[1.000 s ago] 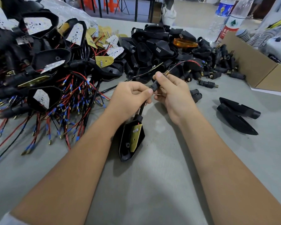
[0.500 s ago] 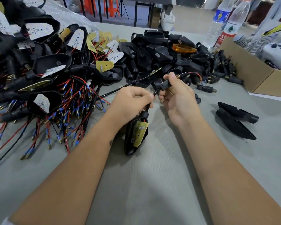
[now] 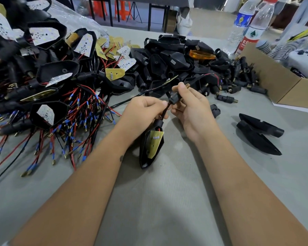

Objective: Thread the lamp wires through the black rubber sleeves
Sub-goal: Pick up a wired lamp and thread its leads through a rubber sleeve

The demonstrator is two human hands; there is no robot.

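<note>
A: Hands?
B: Left hand (image 3: 144,110) curled, thumb and forefinger pinching the lamp wires (image 3: 164,110) just above the lamp housing (image 3: 150,148). Right hand (image 3: 190,105) grasps the black rubber sleeve (image 3: 173,99), fingers wrapped round it, brass threaded tip (image 3: 187,85) poking out at the top by the thumb.

A: Where's the sleeve relative to the lamp?
B: On the wires, above the housing, a short stretch of wire showing between them. Sleeve and both hands are off the table; can't tell whether the housing's low tip touches it. The yellow circuit board (image 3: 156,143) sits in its open face.

A: Wire ends?
B: A thin black wire and a red one (image 3: 212,74) run up and away over the pile behind the right hand. Can't tell where they exit the sleeve.

A: Rest of the table?
B: Grey cloth table (image 3: 158,201). Left: heap of wired lamps (image 3: 48,82) with red and black leads, blue-crimped ends. Centre back: pile of empty black housings (image 3: 169,61), one amber lens (image 3: 202,54) on top. Loose sleeves (image 3: 242,80) right of that. Two black shells (image 3: 258,133) lying right of the right forearm. Cardboard box (image 3: 281,80) far right, two water bottles (image 3: 251,23) behind it.
</note>
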